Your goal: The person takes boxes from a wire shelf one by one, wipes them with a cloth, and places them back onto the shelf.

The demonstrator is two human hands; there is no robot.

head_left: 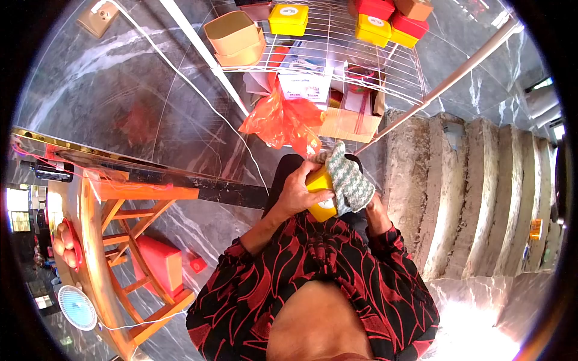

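In front of my lap, my left hand (299, 191) is wrapped round a small yellow box (323, 208), thumb across its face. A pale label partly shows on the box. On the other side a grey-and-white patterned cloth (350, 185) presses against the box. My right hand (374, 207) is at the cloth, with its fingers mostly hidden by the fabric. Both forearms come from black sleeves with a red pattern.
Ahead stands a wire rack (328, 37) with yellow boxes (289, 20), tan bins (233, 37), and a red plastic bag (283, 120). Rough steps (448, 192) rise at right. To the left are a wooden stool (129, 240) and a white cable (192, 84).
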